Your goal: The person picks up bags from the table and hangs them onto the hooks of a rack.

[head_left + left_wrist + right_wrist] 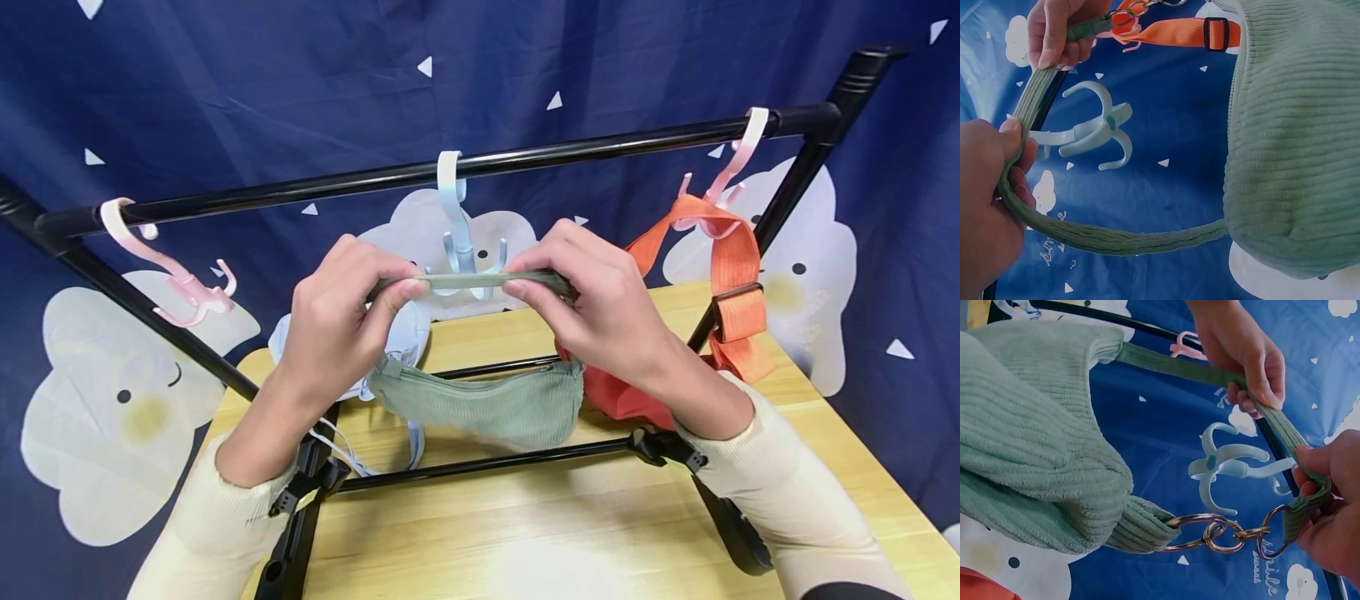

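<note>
A green corduroy shoulder bag point(480, 404) hangs by its strap point(465, 282) from both hands. My left hand point(341, 308) pinches the strap on one side, thumb against fingers. Opposite it, my right hand point(581, 287) pinches the strap too, leaving a short taut stretch between them. Metal rings point(1225, 534) join the strap to the bag near the right hand. Just behind the strap, a light blue hook point(456, 208) with several prongs hangs on the black rail point(315, 190); the strap hides part of its prongs in the head view.
A pink hook point(168, 271) hangs at the rail's left end. At the right, another pink hook point(738, 162) carries an orange strap point(735, 267) of a red bag point(626, 396). A pale blue bag point(408, 333) lies on the wooden table point(465, 533) behind the left hand.
</note>
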The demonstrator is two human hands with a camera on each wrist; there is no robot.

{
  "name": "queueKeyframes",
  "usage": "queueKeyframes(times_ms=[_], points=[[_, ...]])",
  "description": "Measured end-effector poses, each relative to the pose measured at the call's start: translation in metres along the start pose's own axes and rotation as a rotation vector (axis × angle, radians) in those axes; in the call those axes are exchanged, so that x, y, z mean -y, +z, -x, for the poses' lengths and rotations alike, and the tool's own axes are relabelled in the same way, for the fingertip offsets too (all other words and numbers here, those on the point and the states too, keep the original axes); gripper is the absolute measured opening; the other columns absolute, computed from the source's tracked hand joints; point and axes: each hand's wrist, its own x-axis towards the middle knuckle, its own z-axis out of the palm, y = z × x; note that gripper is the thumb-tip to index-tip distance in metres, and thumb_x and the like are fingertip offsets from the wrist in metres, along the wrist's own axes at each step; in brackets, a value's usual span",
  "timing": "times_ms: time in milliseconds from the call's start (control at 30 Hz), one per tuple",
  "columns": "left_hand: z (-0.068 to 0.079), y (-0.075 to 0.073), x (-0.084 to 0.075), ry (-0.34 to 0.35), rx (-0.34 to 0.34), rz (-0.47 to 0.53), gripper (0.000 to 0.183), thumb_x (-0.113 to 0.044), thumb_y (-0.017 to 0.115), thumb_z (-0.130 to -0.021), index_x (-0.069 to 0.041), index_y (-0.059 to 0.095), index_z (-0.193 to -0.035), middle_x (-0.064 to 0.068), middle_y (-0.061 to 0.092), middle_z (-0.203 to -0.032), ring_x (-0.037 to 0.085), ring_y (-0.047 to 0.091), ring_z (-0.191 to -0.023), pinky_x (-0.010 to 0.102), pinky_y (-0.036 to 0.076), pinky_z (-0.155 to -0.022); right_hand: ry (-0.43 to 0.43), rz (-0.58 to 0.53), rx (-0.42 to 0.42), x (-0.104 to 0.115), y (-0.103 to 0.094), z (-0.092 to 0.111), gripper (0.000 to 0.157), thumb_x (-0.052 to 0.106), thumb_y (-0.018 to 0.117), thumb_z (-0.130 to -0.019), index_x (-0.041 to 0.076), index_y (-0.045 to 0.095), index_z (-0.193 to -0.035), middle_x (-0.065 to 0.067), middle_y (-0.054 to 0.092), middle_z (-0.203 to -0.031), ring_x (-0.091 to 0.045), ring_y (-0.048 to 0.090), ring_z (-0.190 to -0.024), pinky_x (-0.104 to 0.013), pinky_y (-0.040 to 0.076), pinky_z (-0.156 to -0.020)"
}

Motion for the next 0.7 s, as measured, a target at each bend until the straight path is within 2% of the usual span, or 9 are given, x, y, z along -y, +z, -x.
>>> queueKeyframes(times_ms=[433, 700], points=[[-0.011, 0.001, 0.016, 0.055, 0.034, -0.029, 0.035, -0.031, 0.059, -0.104, 0.001, 0.071, -0.095, 0.01, 0.069, -0.083, 0.023, 0.049, -0.074, 0.029, 0.035, -0.069, 0.007, 0.002, -0.019, -0.01, 0.003, -0.005, 0.01, 0.009, 0.075, -0.095, 0.003, 0.074, -0.103, -0.008, 0.065, -0.087, -0.01, 0.049, -0.076, -0.018, 0.038, -0.068], [-0.018, 0.003, 0.027, 0.064, 0.06, 0.003, 0.014, -0.013, 0.069, -0.097, 0.001, 0.073, -0.096, 0.012, 0.071, -0.083, 0.019, 0.051, -0.07, 0.032, 0.039, -0.075, 0.038, 0.007, -0.013, -0.015, 0.004, -0.005, 0.012, 0.01, 0.073, -0.097, 0.003, 0.075, -0.106, -0.007, 0.065, -0.088, -0.008, 0.048, -0.076, -0.017, 0.038, -0.066]])
